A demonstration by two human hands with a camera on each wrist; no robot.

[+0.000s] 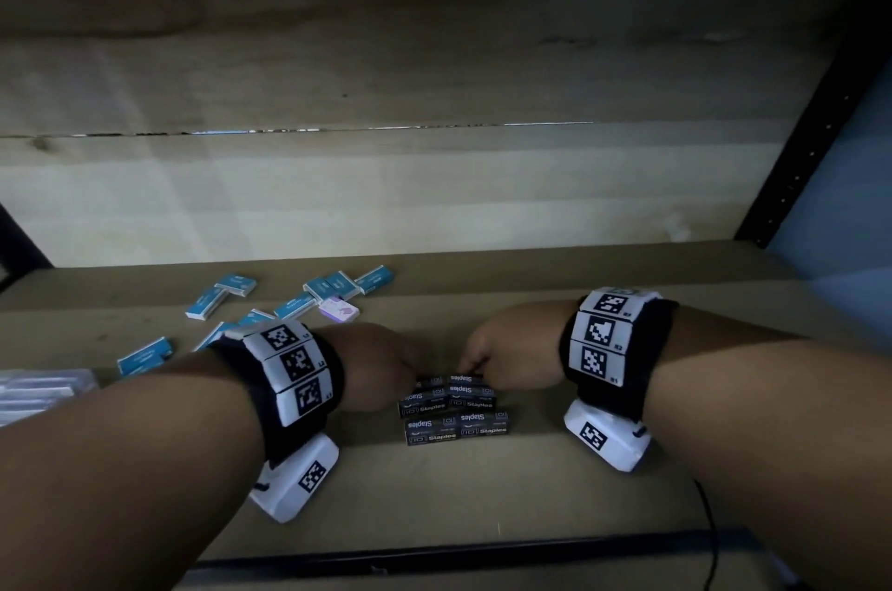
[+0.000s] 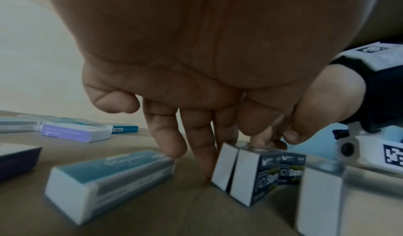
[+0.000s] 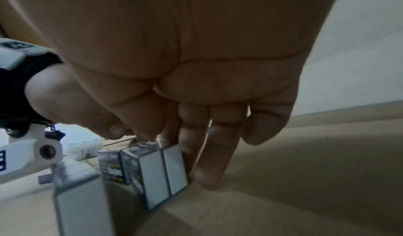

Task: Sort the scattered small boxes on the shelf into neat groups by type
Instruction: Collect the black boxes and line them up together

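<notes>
Several black staple boxes [image 1: 456,428] stand in tidy rows at the middle of the cardboard-lined shelf [image 1: 482,484]. My left hand [image 1: 386,363] and right hand [image 1: 502,354] meet over the back row [image 1: 453,380]. In the left wrist view, my left hand [image 2: 229,146] has fingers [image 2: 202,153] down the far side of the black boxes [image 2: 246,176] and its thumb on top. My right hand [image 3: 179,155] pinches the same black boxes [image 3: 157,172] from the other end. Blue boxes [image 1: 294,304] and one purple box [image 1: 339,310] lie scattered at the back left.
Clear plastic packs [image 1: 38,392] sit at the left edge. A black metal upright [image 1: 811,146] bounds the shelf on the right, and a dark rail [image 1: 482,552] runs along the front. A thin cable [image 1: 709,527] hangs at the front right. A blue box [image 2: 109,181] lies close beside my left fingers.
</notes>
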